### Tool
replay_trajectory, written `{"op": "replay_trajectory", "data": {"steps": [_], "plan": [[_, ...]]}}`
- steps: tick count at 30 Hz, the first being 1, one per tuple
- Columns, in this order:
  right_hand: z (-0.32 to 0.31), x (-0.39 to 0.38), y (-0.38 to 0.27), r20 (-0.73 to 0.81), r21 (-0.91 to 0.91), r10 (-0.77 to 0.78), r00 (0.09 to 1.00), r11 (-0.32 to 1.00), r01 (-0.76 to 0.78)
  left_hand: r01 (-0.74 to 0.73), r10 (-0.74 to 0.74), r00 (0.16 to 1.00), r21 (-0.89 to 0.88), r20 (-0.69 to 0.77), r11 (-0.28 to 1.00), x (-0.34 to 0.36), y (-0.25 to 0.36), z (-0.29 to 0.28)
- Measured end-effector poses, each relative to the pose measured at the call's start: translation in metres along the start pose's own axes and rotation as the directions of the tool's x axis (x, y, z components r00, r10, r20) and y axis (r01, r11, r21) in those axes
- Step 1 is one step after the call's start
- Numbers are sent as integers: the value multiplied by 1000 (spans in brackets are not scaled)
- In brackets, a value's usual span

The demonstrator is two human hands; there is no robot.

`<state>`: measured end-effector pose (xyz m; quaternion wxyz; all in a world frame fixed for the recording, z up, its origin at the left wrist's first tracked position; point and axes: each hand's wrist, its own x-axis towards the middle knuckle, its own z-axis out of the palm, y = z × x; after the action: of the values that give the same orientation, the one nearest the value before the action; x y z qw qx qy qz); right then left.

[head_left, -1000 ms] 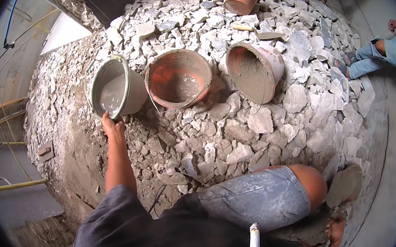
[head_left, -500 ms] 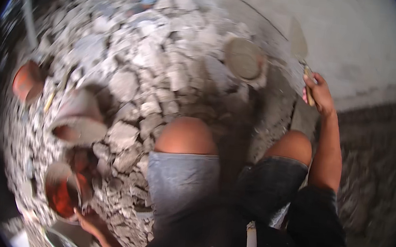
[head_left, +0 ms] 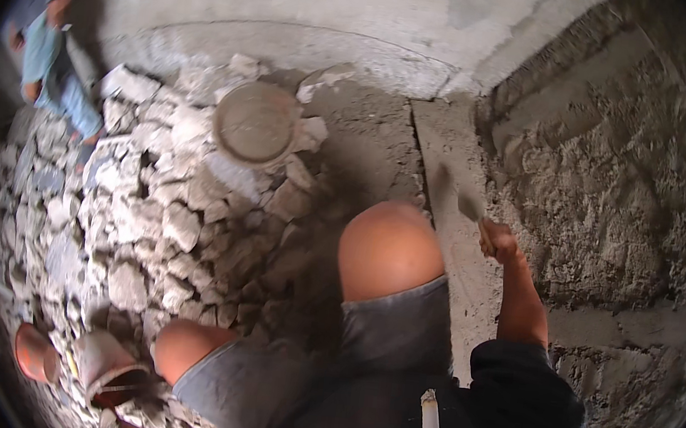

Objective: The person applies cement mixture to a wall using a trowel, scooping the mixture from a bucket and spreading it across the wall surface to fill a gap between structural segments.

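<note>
My right hand [head_left: 497, 243] grips a trowel [head_left: 470, 207], its blade pointing up-left over a grey concrete strip [head_left: 467, 302] beside a rough plastered wall [head_left: 628, 202]. My left hand is out of view. Ahead of my knees, a round container with grey mortar [head_left: 254, 121] sits among broken rubble [head_left: 142, 218]. A white cigarette [head_left: 430, 424] juts into the lower middle of the view.
Buckets, one orange [head_left: 36, 353] and one pale, mortar-smeared [head_left: 109, 369], lie at the lower left. A co-worker [head_left: 68, 81] in light blue trousers is at the upper left, beside a smooth grey wall [head_left: 315, 2]. Rubble covers much of the left ground.
My view has swung right toward the plastered wall. My right hand with the trowel has moved lower in view. My left hand, earlier on a bucket rim, has left the picture.
</note>
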<state>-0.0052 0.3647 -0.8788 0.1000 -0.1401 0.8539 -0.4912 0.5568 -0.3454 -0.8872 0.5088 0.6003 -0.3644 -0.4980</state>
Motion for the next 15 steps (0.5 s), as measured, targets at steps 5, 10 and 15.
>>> {"op": "replay_trajectory", "data": {"steps": [5, 10, 15], "plan": [[-34, -17, 63, -235, 148, 851, 469, 508, -848, -158, 147, 976, 62, 162, 985, -39, 28, 130], [-24, 55, 98, -280, 16, 822, 496, 520, -854, -373, 339, 900, 80, 274, 924, -89, 88, 227], [-45, 154, 158, -227, 43, 775, 590, 613, -789, -572, 493, 760, 76, 425, 817, -151, 144, 310]]}}
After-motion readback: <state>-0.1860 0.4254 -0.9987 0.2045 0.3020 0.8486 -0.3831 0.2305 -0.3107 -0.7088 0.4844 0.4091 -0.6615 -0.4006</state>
